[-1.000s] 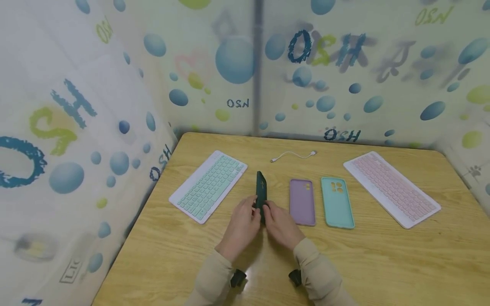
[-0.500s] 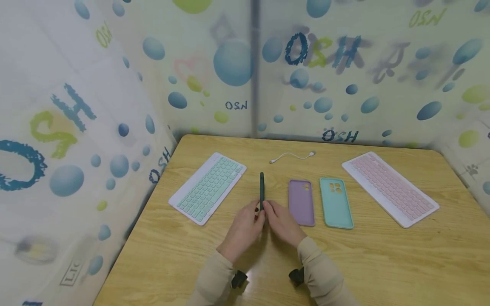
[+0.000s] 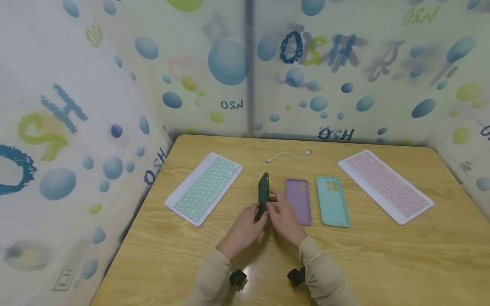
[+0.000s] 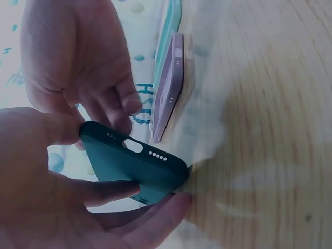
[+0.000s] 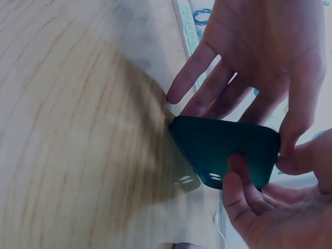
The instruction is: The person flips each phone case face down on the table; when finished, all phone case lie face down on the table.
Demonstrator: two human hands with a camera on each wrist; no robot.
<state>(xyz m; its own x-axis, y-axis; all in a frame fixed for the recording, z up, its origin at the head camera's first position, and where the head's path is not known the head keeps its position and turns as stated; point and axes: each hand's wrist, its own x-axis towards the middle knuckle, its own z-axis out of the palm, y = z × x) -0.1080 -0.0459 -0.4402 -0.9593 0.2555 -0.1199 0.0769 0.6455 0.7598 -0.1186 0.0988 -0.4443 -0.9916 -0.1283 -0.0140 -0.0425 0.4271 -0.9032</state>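
A dark green phone case (image 3: 263, 193) stands on its long edge on the wooden table (image 3: 383, 259), tilted slightly. My left hand (image 3: 257, 212) grips its near end, thumb on one edge and fingers under the other. My right hand (image 3: 273, 202) pinches it from the right, with the thumb on the case's face. In the left wrist view the dark green case (image 4: 135, 166) shows its port cutouts, and the right hand (image 4: 78, 57) is behind it. In the right wrist view the dark green case (image 5: 223, 150) touches the table by one corner, under the left hand (image 5: 249, 57).
A purple case (image 3: 298, 200) and a teal case (image 3: 332, 200) lie flat just right of my hands. A mint keyboard (image 3: 204, 187) lies to the left and a pink keyboard (image 3: 386, 185) to the right. A white cable (image 3: 289, 155) lies behind. Patterned curtains wall in the table.
The dark green case has turned from edge-on to leaning a little, showing more of its face. My right fingers have slid farther up along it. Both hands keep their hold.
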